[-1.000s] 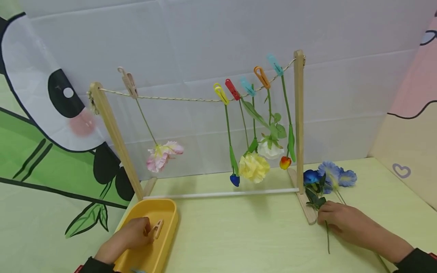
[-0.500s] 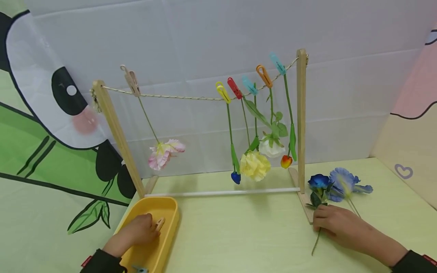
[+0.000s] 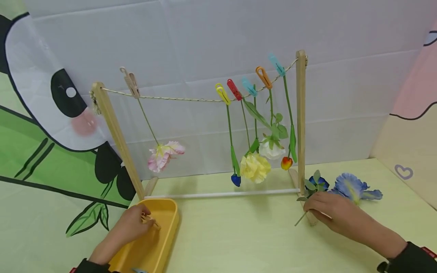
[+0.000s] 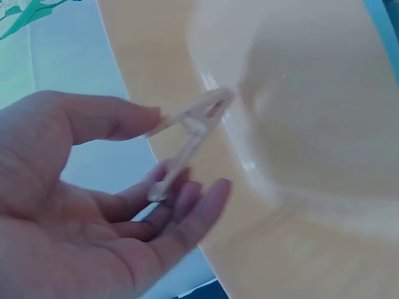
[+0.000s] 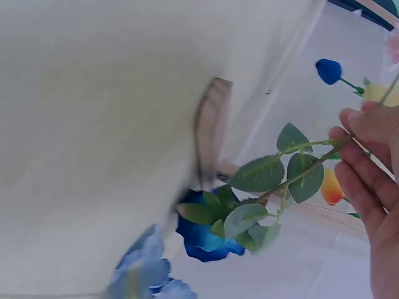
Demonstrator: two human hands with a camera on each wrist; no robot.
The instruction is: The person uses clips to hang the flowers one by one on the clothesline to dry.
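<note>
Above the yellow tray [image 3: 173, 220], my left hand [image 3: 131, 223] pinches a beige clothespin [image 4: 193, 124] between thumb and fingers, as the left wrist view shows closely. My right hand [image 3: 336, 212] holds an artificial blue rose [image 5: 209, 230] by its stem, beside the foot of the rack's right post. The rose's leaves [image 5: 262, 174] spread between its bloom and my fingers. A light-blue iris-like flower [image 3: 353, 187] lies on the table just beyond that hand, its stem mostly hidden.
A wooden rack with a right post [image 3: 301, 121] carries a rope [image 3: 181, 99]. Colored clothespins hang several flowers upside down from it, including a pink flower [image 3: 164, 155] and a yellow flower [image 3: 255, 167]. A grey-blue clothespin [image 3: 139, 270] lies in the tray.
My left hand has lifted the beige clothespin from the tray. My right hand has raised the blue rose slightly and turned its stem leftward, away from the light-blue flower.
</note>
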